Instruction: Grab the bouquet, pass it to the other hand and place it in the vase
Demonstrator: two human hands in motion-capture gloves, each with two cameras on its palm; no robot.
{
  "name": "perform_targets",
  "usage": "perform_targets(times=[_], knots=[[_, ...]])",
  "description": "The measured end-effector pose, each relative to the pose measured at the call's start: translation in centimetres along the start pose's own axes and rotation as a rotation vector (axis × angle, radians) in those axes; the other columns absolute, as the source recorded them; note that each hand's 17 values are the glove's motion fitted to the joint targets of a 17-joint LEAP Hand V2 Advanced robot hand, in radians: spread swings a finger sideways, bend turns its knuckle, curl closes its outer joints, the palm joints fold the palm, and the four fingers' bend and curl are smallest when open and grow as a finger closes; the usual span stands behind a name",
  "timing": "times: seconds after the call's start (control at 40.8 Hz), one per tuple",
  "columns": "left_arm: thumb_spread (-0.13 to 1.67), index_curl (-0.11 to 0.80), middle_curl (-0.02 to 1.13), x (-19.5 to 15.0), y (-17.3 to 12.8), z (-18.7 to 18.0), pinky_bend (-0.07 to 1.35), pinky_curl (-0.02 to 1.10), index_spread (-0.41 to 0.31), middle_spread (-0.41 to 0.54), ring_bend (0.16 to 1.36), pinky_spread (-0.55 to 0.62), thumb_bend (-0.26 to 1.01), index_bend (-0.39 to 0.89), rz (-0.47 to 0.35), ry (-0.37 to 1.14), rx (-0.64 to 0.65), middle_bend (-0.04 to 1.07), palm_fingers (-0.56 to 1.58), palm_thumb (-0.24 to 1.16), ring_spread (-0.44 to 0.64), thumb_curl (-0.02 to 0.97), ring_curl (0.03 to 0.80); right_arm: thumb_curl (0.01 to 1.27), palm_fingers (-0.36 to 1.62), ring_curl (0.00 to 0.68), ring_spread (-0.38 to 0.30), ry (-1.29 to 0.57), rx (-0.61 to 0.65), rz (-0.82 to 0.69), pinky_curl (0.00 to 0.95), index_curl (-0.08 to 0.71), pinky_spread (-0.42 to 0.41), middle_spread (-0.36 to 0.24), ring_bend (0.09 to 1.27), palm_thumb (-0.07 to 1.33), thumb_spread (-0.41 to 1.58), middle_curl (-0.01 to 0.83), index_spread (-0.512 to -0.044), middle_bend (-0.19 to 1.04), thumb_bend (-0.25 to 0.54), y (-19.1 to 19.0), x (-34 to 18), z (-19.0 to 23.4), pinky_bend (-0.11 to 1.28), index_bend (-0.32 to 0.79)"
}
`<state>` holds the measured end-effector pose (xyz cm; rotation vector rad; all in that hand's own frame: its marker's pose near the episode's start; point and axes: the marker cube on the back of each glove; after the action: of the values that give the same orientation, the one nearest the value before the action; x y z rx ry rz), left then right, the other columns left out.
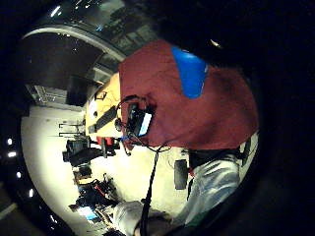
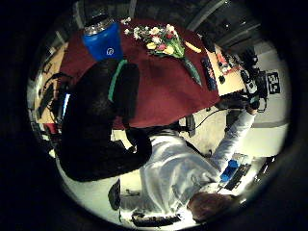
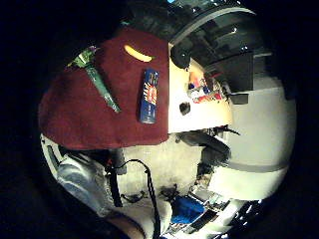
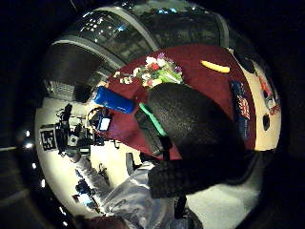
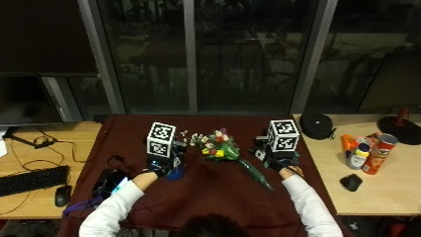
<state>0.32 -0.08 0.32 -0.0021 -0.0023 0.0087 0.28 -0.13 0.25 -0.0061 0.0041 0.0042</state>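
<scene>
The bouquet (image 5: pixel 220 148) of mixed flowers lies on the dark red cloth (image 5: pixel 210 197), its green wrapped stem (image 5: pixel 258 177) pointing toward my right hand. The blue vase (image 5: pixel 176 173) stands upright on the cloth beside my left hand (image 5: pixel 160 169), largely hidden behind it in the outside view. The left thumb side palm view shows the vase (image 2: pixel 102 39) next to the bouquet (image 2: pixel 161 41). My left hand hovers over the cloth and holds nothing. My right hand (image 5: pixel 284 164) hovers right of the stem, also holding nothing. The wrapped stem (image 3: pixel 102 89) shows under the right palm.
A yellow banana-like object (image 3: pixel 137 53) and a long blue box (image 3: pixel 149 94) lie on the cloth's right part. On the right wooden table are a chips can (image 5: pixel 381 153), a bottle (image 5: pixel 358 155), a mouse (image 5: pixel 352 182) and a black case (image 5: pixel 317 126). A keyboard (image 5: pixel 29 180) lies at the left.
</scene>
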Motion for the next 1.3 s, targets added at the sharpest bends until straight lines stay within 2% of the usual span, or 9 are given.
perform_targets(times=[0.025, 0.098, 0.221, 0.368, 0.589, 0.712, 0.932, 1.055, 1.3], knots=[[0.45, 0.027, 0.05, 0.1, 0.0, 0.1, 0.34, 0.07, 0.049, 0.099, 0.44, 0.18, 0.13, 0.11, 0.002, -0.002, 0.0, 0.22, 0.42, 0.2, 0.16, 0.046, 0.078, 0.05, 0.35, 0.082, 0.054, -0.002, -0.002, -0.001, 0.125, -0.02, 0.121, 0.028, 0.42, 0.22, 0.43, 0.038, -0.164, 0.18, 0.134, 0.0, 0.0, 0.0, 0.55, -0.03], [0.66, 0.054, 0.11, 0.6, -0.1, 0.6, 0.35, 0.12, 0.067, 0.134, 0.49, 0.24, 0.14, 0.12, 0.011, -0.015, 0.002, 0.23, 0.38, 0.23, 0.22, 0.074, 0.137, 0.07, 0.3, 0.141, 0.074, -0.009, -0.01, -0.003, 0.195, 0.004, 0.163, 0.038, 0.48, 0.24, 0.64, 0.077, -0.222, 0.2, 0.139, 0.1, 0.0, 0.1, 0.62, 0.0], [0.9, 0.089, 0.16, 1.3, 0.2, 1.2, 0.37, 0.17, 0.084, 0.17, 0.52, 0.31, 0.13, 0.13, 0.024, -0.031, 0.012, 0.22, 0.34, 0.24, 0.29, 0.113, 0.18, 0.1, 0.25, 0.192, 0.095, -0.006, -0.021, -0.001, 0.254, 0.016, 0.204, 0.048, 0.53, 0.25, 0.87, 0.13, -0.278, 0.22, 0.127, 0.3, 0.0, 0.2, 0.68, 0.04], [1.05, 0.125, 0.2, 1.7, 0.7, 1.3, 0.38, 0.2, 0.086, 0.192, 0.54, 0.35, 0.11, 0.14, 0.04, -0.04, 0.025, 0.22, 0.32, 0.25, 0.33, 0.15, 0.204, 0.13, 0.22, 0.222, 0.109, -0.003, -0.02, -0.017, 0.284, 0.029, 0.228, 0.054, 0.57, 0.26, 1.02, 0.177, -0.31, 0.24, 0.102, 0.2, -0.1, 0.5, 0.71, 0.07], [1.15, 0.164, 0.25, 2.3, 0.3, 2.4, 0.38, 0.23, 0.089, 0.204, 0.55, 0.37, 0.07, 0.14, 0.053, 0.018, 0.067, 0.22, 0.3, 0.26, 0.35, 0.191, 0.22, 0.17, 0.19, 0.248, 0.117, -0.02, -0.045, -0.022, 0.309, 0.052, 0.241, 0.057, 0.6, 0.27, 1.12, 0.231, -0.327, 0.26, 0.061, 0.3, -0.3, 0.6, 0.73, 0.08], [1.19, 0.179, 0.27, 3.3, 0.0, 3.5, 0.38, 0.25, 0.089, 0.199, 0.55, 0.38, 0.05, 0.13, 0.083, 0.035, 0.082, 0.23, 0.29, 0.27, 0.35, 0.21, 0.229, 0.19, 0.22, 0.26, 0.117, -0.046, -0.07, -0.006, 0.315, 0.067, 0.242, 0.051, 0.62, 0.28, 1.15, 0.251, -0.311, 0.26, 0.038, 0.1, -0.2, 0.8, 0.74, 0.09], [1.21, 0.201, 0.3, 5.0, -0.4, 5.2, 0.38, 0.28, 0.09, 0.199, 0.56, 0.38, 0.02, 0.13, 0.14, 0.019, 0.149, 0.22, 0.28, 0.29, 0.35, 0.24, 0.243, 0.24, 0.41, 0.296, 0.104, -0.108, -0.088, 0.094, 0.334, 0.088, 0.244, 0.085, 0.7, 0.37, 1.13, 0.284, -0.232, 0.26, 0.027, -2.8, 0.9, 2.1, 0.78, 0.08], [1.22, 0.21, 0.31, 5.8, -0.4, 6.0, 0.38, 0.29, 0.09, 0.199, 0.57, 0.38, 0.0, 0.13, 0.169, 0.017, 0.175, 0.21, 0.28, 0.29, 0.35, 0.253, 0.248, 0.27, 0.42, 0.314, 0.088, -0.145, -0.132, 0.13, 0.346, 0.094, 0.231, 0.094, 0.72, 0.41, 1.11, 0.299, -0.209, 0.25, 0.012, -5.0, 1.8, 5.4, 0.79, 0.07], [1.23, 0.207, 0.33, 6.6, -0.9, 6.5, 0.39, 0.31, 0.095, 0.2, 0.59, 0.38, -0.02, 0.09, 0.191, 0.043, 0.182, 0.22, 0.25, 0.29, 0.34, 0.268, 0.264, 0.3, 0.43, 0.335, 0.044, -0.194, -0.216, 0.197, 0.356, 0.091, 0.204, 0.079, 0.72, 0.46, 1.1, 0.333, -0.184, 0.27, -0.015, -7.0, 3.5, 12.9, 0.8, 0.05]])
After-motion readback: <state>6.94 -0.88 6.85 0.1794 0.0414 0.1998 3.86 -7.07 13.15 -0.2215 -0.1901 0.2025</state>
